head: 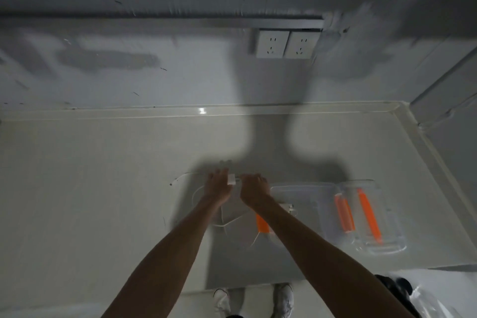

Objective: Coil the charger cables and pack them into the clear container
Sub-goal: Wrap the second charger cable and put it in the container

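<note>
My left hand [218,186] holds a small white charger plug [231,179] above the middle of the pale counter. My right hand [254,188] pinches the cable end right beside that plug. A thin white cable [233,223] trails in loose loops on the counter below both hands, with one free end [172,184] lying to the left. The clear container [296,190] stands to the right of my right hand, an orange clip [262,224] on its near side. A second white charger [287,207] rests by its rim, partly hidden by my right forearm.
A clear lid [387,245] with two orange latches [344,214] lies further right. Another small white plug [225,162] sits just beyond my hands. Two wall sockets [286,44] are on the back wall. The counter edge [232,289] runs near my shoes.
</note>
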